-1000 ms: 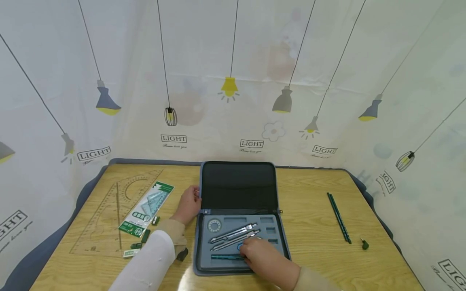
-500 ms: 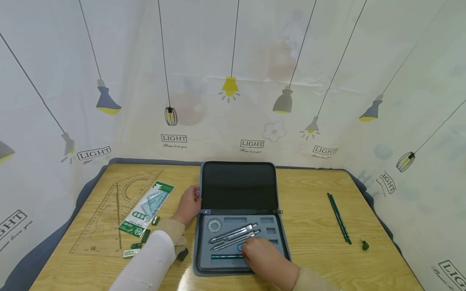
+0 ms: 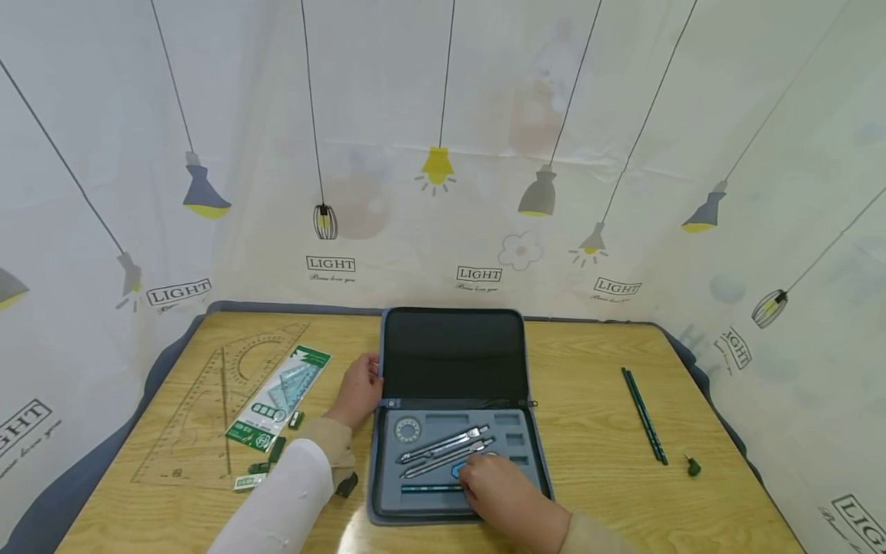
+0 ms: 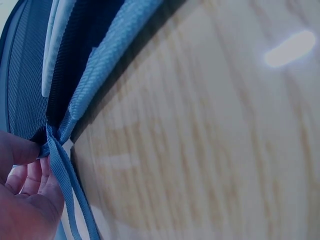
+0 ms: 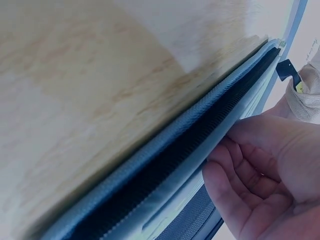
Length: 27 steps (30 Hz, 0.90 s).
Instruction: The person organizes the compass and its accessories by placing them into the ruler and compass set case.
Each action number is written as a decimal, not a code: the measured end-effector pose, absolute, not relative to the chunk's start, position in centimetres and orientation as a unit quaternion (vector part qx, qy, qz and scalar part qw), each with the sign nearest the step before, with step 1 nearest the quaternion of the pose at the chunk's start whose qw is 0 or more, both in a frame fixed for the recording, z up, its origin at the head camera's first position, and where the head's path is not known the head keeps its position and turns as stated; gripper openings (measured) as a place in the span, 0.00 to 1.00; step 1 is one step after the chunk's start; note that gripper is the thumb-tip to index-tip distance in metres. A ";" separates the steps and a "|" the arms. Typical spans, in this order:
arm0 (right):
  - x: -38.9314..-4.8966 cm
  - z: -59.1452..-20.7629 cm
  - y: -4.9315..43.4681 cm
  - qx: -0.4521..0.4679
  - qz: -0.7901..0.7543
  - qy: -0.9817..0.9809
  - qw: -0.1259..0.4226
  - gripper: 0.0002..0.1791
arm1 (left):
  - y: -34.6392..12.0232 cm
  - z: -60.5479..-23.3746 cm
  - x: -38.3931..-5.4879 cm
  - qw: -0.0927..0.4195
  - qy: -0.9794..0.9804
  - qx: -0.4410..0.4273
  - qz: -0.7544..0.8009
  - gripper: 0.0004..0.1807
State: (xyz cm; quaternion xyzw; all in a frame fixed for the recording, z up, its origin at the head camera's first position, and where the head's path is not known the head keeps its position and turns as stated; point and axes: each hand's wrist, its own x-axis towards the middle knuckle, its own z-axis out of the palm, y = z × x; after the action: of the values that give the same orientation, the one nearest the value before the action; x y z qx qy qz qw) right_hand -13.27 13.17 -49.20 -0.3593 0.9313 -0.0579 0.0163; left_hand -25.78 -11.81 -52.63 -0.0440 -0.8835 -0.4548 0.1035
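Observation:
A zip case [image 3: 453, 354] stands open, black lid raised and grey moulded tray [image 3: 415, 502] facing up. At the lid's left edge is my left hand [image 3: 360, 388]; in the left wrist view its thumb and fingers pinch blue fabric edging [image 4: 60, 155]. My right hand [image 3: 508, 496] is low over the tray with bent fingers, covering the right end of a dark teal stick [image 3: 432, 488] in its slot. A small blue piece [image 3: 457, 470] shows beside the fingertips. I cannot tell what these fingers hold. Two silver compasses [image 3: 443, 444] and a round white disc [image 3: 407, 429] lie in the tray.
On the left lie clear set squares [image 3: 187, 431], a green-and-white ruler packet [image 3: 277, 400], several small dark green pieces [image 3: 277, 448] and a white-green eraser [image 3: 249, 482]. On the right are two dark green pencils [image 3: 644, 415] and a small green piece [image 3: 694, 465].
The right hand shifts very slightly at the stick's end. The left hand and the case stay in place.

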 end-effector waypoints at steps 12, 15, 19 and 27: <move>-14.9 -47.2 16.3 -0.303 -0.127 0.943 -0.056 0.05 | -11.7 -52.6 -25.9 0.095 -0.885 -0.040 -0.454 0.16; -16.4 -46.8 18.7 -0.238 -0.118 0.961 -0.079 0.03 | -11.7 -52.5 -25.8 0.092 -0.885 -0.041 -0.454 0.16; -18.4 -46.4 22.8 -0.150 -0.117 0.978 -0.084 0.07 | -11.7 -52.5 -25.8 0.088 -0.884 -0.040 -0.456 0.16; -20.9 -47.1 31.3 -0.032 -0.135 0.990 -0.028 0.16 | -11.7 -52.6 -25.8 0.102 -0.884 -0.042 -0.454 0.16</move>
State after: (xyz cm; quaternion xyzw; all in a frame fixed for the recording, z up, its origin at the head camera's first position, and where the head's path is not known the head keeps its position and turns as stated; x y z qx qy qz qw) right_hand -20.94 31.27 -47.09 -0.0318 0.9899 -0.1353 -0.0279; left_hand -25.80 -11.71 -52.60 -0.0418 -0.8841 -0.4542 0.1019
